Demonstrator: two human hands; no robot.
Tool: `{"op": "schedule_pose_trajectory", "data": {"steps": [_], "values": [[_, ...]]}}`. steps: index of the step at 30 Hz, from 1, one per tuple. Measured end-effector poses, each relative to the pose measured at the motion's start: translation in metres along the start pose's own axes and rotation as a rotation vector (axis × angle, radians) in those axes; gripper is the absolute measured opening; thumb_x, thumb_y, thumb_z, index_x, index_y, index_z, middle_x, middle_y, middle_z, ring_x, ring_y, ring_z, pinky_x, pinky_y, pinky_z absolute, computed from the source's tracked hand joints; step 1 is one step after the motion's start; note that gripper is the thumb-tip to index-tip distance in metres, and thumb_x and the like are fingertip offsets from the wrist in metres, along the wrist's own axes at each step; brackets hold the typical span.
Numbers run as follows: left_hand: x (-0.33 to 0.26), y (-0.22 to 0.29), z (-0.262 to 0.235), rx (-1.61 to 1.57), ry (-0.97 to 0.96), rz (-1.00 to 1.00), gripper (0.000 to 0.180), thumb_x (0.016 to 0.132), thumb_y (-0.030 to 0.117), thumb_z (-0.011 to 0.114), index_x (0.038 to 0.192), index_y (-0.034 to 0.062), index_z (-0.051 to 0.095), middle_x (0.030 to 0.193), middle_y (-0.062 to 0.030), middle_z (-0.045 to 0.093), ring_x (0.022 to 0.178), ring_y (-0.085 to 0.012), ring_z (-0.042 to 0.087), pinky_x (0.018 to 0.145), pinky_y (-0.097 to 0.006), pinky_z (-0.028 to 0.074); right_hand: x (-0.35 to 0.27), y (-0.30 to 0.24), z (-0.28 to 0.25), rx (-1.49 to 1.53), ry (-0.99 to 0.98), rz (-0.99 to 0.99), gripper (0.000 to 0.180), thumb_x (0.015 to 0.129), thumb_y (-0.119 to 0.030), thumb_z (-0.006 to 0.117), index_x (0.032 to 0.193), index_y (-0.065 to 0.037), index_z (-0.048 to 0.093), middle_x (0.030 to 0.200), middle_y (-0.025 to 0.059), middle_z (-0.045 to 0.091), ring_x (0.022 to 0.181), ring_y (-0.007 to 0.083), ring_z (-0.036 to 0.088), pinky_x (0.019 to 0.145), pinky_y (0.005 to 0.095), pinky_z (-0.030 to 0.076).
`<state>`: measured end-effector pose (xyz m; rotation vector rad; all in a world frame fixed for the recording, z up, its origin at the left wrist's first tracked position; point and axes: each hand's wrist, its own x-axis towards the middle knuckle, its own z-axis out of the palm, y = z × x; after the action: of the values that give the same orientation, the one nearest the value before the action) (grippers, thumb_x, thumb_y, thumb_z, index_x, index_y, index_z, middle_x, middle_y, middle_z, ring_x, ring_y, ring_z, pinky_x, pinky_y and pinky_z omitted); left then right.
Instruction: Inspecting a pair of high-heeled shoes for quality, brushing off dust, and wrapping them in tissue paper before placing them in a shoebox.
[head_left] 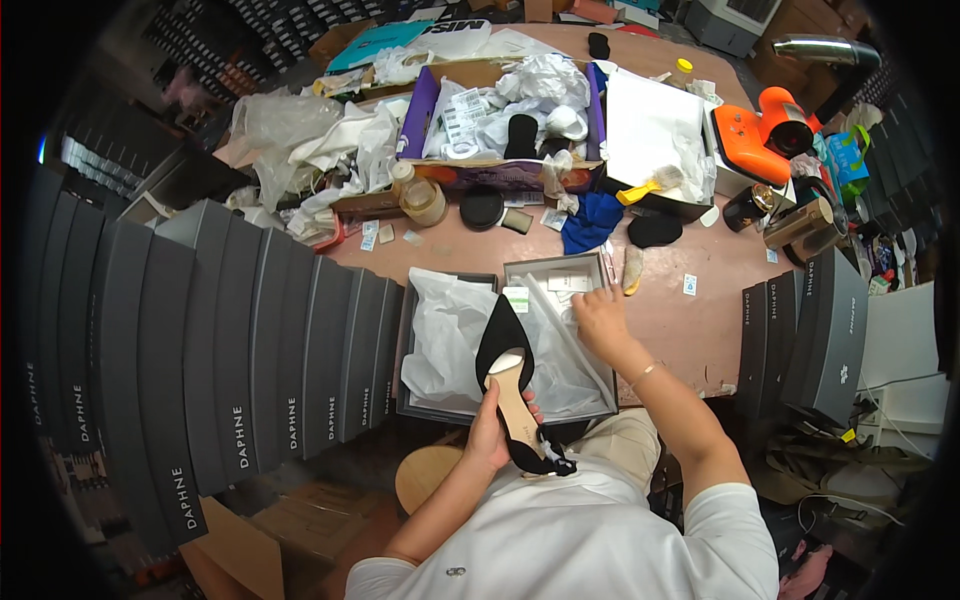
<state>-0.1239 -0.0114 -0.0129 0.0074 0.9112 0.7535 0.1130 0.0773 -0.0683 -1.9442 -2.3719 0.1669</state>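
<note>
left hand [490, 432] fingers clenched on black shoe [512, 385] | right hand [600, 320] fingers spread, released, on tissue paper [450, 340] in open box [420, 408], centre frame | risk: shoe may slip from one-handed grip, paper may tear

Your left hand [492, 432] holds a black pointed shoe [512, 385] with a tan insole. Beneath it is a dark grey box [505, 345] lined with white tissue paper [450, 340]. The table [690, 320] is a pinkish brown. Grey boxes [230, 330] with white lettering stand in a row at your left. Far right sits a bright orange tool [765, 130]. A blue cloth [592, 220], possibly a rag, lies beyond the box. Your shirt [580, 540] is white.
</note>
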Motion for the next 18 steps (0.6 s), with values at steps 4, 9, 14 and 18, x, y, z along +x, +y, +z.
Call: {"op": "schedule_pose_trajectory", "data": {"steps": [4, 9, 14, 18], "values": [[0.006, 0.002, 0.011, -0.041, -0.049, -0.011, 0.064, 0.092, 0.063, 0.036, 0.121, 0.0081, 0.049, 0.097, -0.0091, 0.058, 0.086, -0.0223, 0.058, 0.079, -0.042, 0.052, -0.028, -0.044, -0.076, 0.668, 0.093, -0.052, 0.039, 0.064, -0.017, 0.078, 0.092, -0.007, 0.053, 0.095, 0.0124, 0.057, 0.09, 0.0292, 0.054, 0.081, 0.0414, 0.043], [0.006, -0.004, 0.031, 0.053, -0.138, -0.061, 0.065, 0.093, 0.064, 0.03, 0.108, 0.0056, 0.055, 0.088, -0.0076, 0.059, 0.077, -0.0199, 0.06, 0.073, -0.037, 0.053, -0.036, -0.071, -0.062, 0.57, 0.321, -0.274, 0.034, 0.067, -0.017, 0.075, 0.091, -0.008, 0.054, 0.098, 0.0084, 0.056, 0.09, 0.0291, 0.053, 0.078, 0.0387, 0.044], [-0.001, -0.022, 0.032, 0.18, -0.032, -0.051, 0.055, 0.097, 0.057, 0.032, 0.104, 0.0069, 0.054, 0.086, -0.0076, 0.06, 0.078, -0.0195, 0.062, 0.07, -0.034, 0.052, -0.045, -0.063, -0.054, 0.457, 0.342, -0.281, 0.028, 0.067, -0.018, 0.073, 0.087, -0.01, 0.055, 0.098, 0.0058, 0.056, 0.092, 0.0265, 0.053, 0.079, 0.0397, 0.042], [-0.003, -0.024, 0.033, 0.101, -0.07, -0.058, 0.05, 0.098, 0.053, 0.035, 0.112, 0.0071, 0.048, 0.085, -0.0075, 0.057, 0.076, -0.0195, 0.061, 0.07, -0.034, 0.053, -0.05, -0.068, -0.073, 0.614, 0.255, -0.081, 0.051, 0.068, -0.023, 0.078, 0.111, -0.007, 0.054, 0.116, 0.0134, 0.052, 0.107, 0.0318, 0.052, 0.093, 0.0436, 0.041]]}}
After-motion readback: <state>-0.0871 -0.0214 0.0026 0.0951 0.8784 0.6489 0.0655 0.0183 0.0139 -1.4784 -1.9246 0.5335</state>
